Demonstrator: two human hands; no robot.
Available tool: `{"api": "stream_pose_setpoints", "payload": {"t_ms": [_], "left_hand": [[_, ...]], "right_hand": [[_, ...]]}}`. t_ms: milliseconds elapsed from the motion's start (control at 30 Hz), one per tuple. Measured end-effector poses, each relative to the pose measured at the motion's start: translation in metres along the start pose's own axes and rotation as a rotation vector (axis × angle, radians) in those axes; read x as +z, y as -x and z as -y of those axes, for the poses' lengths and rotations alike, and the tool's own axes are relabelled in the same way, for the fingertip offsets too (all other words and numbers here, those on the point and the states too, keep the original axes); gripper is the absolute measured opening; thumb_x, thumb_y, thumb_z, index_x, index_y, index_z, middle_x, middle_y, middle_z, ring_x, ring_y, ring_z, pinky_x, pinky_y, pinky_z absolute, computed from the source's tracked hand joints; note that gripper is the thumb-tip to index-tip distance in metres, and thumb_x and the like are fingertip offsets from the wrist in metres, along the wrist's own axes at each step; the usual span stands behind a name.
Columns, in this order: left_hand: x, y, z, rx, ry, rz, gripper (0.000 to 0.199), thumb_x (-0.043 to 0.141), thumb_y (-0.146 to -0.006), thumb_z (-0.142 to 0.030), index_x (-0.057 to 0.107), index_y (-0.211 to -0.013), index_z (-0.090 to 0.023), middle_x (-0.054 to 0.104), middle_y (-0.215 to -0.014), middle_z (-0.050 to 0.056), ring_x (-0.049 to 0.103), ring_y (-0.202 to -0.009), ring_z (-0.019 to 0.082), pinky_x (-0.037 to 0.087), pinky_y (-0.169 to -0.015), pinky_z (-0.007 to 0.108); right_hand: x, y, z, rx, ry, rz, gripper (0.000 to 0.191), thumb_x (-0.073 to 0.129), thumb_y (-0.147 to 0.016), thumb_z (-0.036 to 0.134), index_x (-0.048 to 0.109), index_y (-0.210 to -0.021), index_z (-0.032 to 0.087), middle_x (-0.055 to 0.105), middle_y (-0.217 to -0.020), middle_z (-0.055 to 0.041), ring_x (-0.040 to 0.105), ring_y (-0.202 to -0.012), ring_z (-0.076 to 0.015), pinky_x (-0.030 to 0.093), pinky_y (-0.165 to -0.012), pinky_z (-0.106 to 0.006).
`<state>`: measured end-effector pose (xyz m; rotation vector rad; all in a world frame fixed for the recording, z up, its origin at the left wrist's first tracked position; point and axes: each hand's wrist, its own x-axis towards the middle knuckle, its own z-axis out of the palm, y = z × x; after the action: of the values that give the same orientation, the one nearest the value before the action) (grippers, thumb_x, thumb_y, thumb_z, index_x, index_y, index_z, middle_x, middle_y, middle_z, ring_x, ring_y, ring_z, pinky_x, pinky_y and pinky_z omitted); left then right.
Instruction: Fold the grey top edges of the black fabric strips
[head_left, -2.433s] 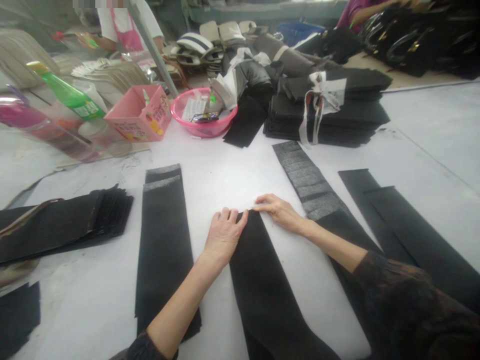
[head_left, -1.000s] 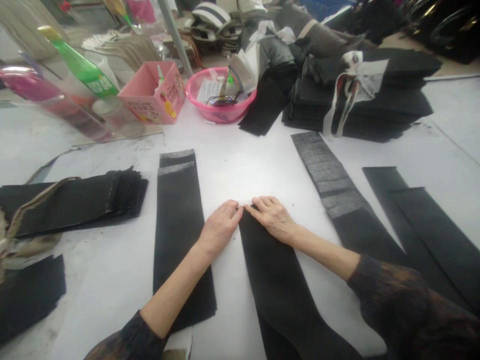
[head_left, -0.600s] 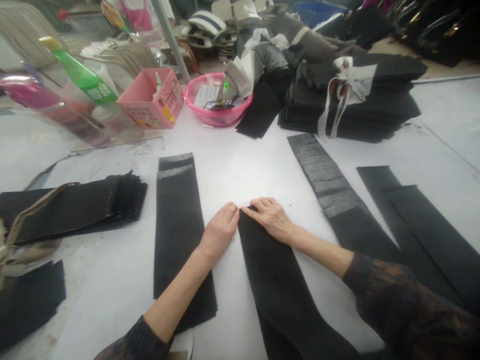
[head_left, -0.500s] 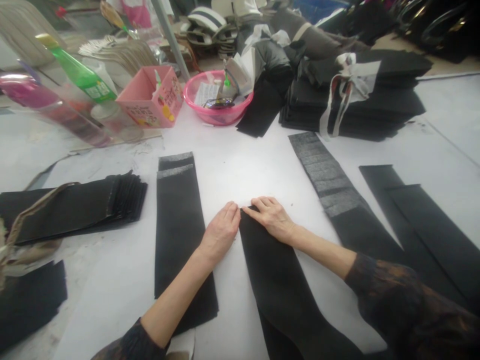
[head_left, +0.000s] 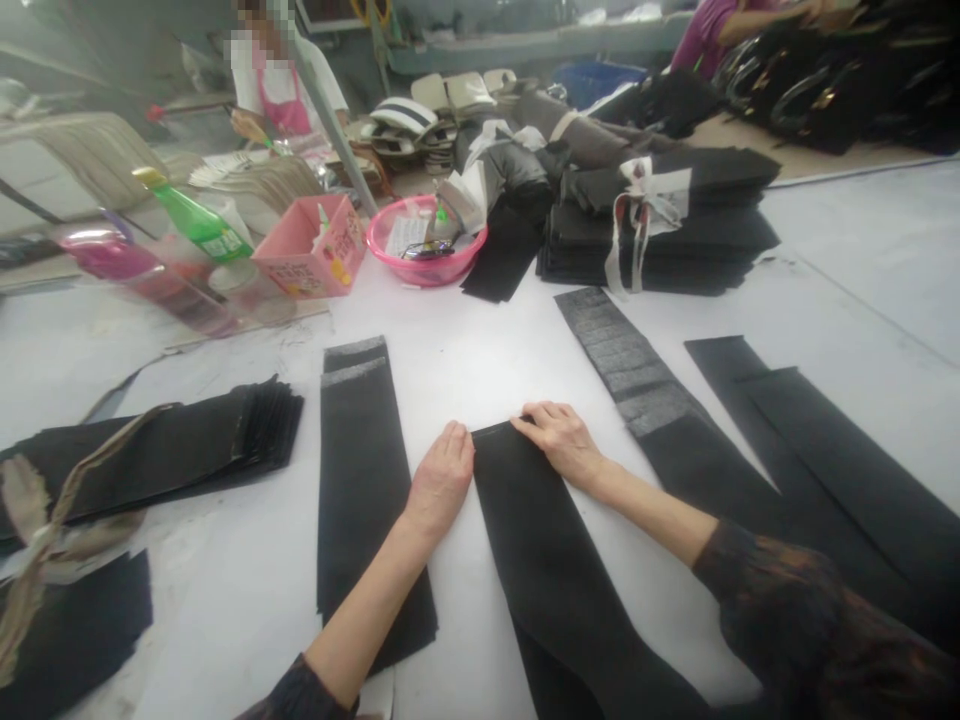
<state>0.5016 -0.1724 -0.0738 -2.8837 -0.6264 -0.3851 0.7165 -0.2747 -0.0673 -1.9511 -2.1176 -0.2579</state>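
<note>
A long black strip (head_left: 551, 540) lies on the white table, its far end between my hands. My left hand (head_left: 441, 480) has its fingers pressed together on the strip's far left corner. At the far right corner, my right hand (head_left: 559, 440) pinches the edge with bent fingers. Left of my left hand rests a black stack of strips (head_left: 364, 480) with grey bands at its far end. To the right lie overlapping strips with grey patches (head_left: 637, 370) and more plain black strips (head_left: 840, 450).
Beyond my hands stand a pink basin (head_left: 427, 270), a pink box (head_left: 319, 250), a green bottle (head_left: 199, 220) and a tied black pile (head_left: 652, 245). A black bundle (head_left: 165, 445) lies at left. A person in a pink apron (head_left: 283, 100) is behind.
My right hand has slid right along the strip's far edge, away from my left hand, uncovering the edge between them. The view has tilted up, showing more of the background.
</note>
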Motion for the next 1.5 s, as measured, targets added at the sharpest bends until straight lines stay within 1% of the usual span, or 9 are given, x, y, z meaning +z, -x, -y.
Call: {"api": "stream_pose_setpoints", "payload": {"t_ms": [167, 333, 467, 600, 733, 833, 933, 1200, 1500], "left_hand": [[0.004, 0.002, -0.001, -0.071, 0.13, -0.038, 0.027, 0.043, -0.092, -0.011, 0.059, -0.113, -0.005, 0.059, -0.123, 0.02, 0.054, -0.12, 0.029, 0.045, -0.103, 0.042], [0.001, 0.004, -0.001, -0.287, 0.519, -0.13, 0.016, 0.046, -0.092, -0.018, 0.06, -0.101, -0.018, 0.059, -0.12, 0.011, 0.054, -0.118, 0.024, 0.044, -0.102, 0.041], [-0.004, 0.0, 0.004, -0.414, 0.668, -0.167, 0.01, 0.049, -0.09, -0.018, 0.058, -0.092, -0.021, 0.061, -0.109, 0.006, 0.059, -0.105, 0.021, 0.049, -0.09, 0.035], [-0.003, -0.012, 0.003, -0.412, 0.666, -0.143, 0.015, 0.054, -0.087, -0.017, 0.062, -0.098, -0.022, 0.06, -0.105, 0.005, 0.06, -0.097, 0.02, 0.049, -0.086, 0.033], [0.002, -0.026, -0.008, -0.374, 0.668, -0.115, 0.018, 0.052, -0.088, -0.019, 0.066, -0.099, -0.023, 0.058, -0.109, 0.006, 0.058, -0.1, 0.021, 0.047, -0.087, 0.034], [0.005, -0.033, -0.013, -0.374, 0.68, -0.115, 0.018, 0.051, -0.089, -0.02, 0.067, -0.097, -0.023, 0.058, -0.11, 0.007, 0.057, -0.101, 0.022, 0.047, -0.088, 0.036], [0.004, -0.037, -0.012, -0.373, 0.713, -0.12, 0.014, 0.055, -0.087, -0.018, 0.068, -0.091, -0.022, 0.058, -0.106, 0.007, 0.056, -0.099, 0.021, 0.046, -0.088, 0.035], [-0.016, -0.041, -0.004, -0.349, 0.873, -0.098, 0.007, 0.057, -0.085, -0.02, 0.063, -0.081, -0.02, 0.062, -0.083, 0.001, 0.059, -0.081, 0.016, 0.046, -0.077, 0.029], [-0.051, -0.035, -0.008, -0.308, 1.039, -0.017, 0.02, 0.053, -0.088, -0.032, 0.068, -0.084, -0.019, 0.068, -0.076, 0.0, 0.06, -0.07, 0.014, 0.045, -0.066, 0.024]], "right_hand": [[0.004, 0.005, 0.002, 0.118, -0.033, -0.048, 0.025, 0.054, -0.092, 0.017, 0.064, -0.114, 0.023, 0.062, -0.11, -0.0078, 0.051, -0.102, -0.0212, 0.037, -0.086, -0.033], [-0.002, 0.006, -0.006, 0.317, -0.212, -0.091, 0.025, 0.051, -0.092, 0.013, 0.065, -0.11, 0.024, 0.063, -0.107, -0.0035, 0.052, -0.1, -0.0184, 0.04, -0.086, -0.03], [-0.013, -0.008, -0.006, 0.324, -0.267, 0.064, 0.026, 0.056, -0.092, 0.022, 0.061, -0.117, 0.022, 0.062, -0.11, -0.0038, 0.051, -0.103, -0.0181, 0.041, -0.088, -0.028], [-0.02, -0.035, -0.001, 0.256, -0.253, 0.21, 0.019, 0.068, -0.083, 0.031, 0.068, -0.099, 0.022, 0.064, -0.1, -0.0049, 0.052, -0.099, -0.0212, 0.041, -0.083, -0.029], [-0.022, -0.057, -0.004, 0.245, -0.261, 0.343, 0.011, 0.072, -0.078, 0.03, 0.069, -0.086, 0.022, 0.065, -0.082, -0.0032, 0.057, -0.081, -0.0194, 0.042, -0.069, -0.026], [-0.023, -0.065, -0.008, 0.246, -0.275, 0.399, 0.004, 0.069, -0.078, 0.024, 0.07, -0.08, 0.021, 0.066, -0.083, -0.0039, 0.058, -0.08, -0.0188, 0.041, -0.066, -0.025], [-0.025, -0.067, -0.009, 0.236, -0.3, 0.409, 0.003, 0.066, -0.078, 0.02, 0.069, -0.079, 0.019, 0.066, -0.093, -0.0067, 0.059, -0.088, -0.0203, 0.041, -0.068, -0.025], [-0.045, -0.055, -0.006, 0.189, -0.472, 0.38, 0.014, 0.063, -0.084, 0.023, 0.066, -0.098, 0.021, 0.07, -0.086, 0.0012, 0.061, -0.078, -0.013, 0.04, -0.066, -0.021], [-0.082, -0.044, 0.02, 0.166, -0.478, 0.256, 0.013, 0.057, -0.087, 0.023, 0.07, -0.088, 0.022, 0.07, -0.088, 0.0003, 0.06, -0.078, -0.0138, 0.038, -0.068, -0.022]]}}
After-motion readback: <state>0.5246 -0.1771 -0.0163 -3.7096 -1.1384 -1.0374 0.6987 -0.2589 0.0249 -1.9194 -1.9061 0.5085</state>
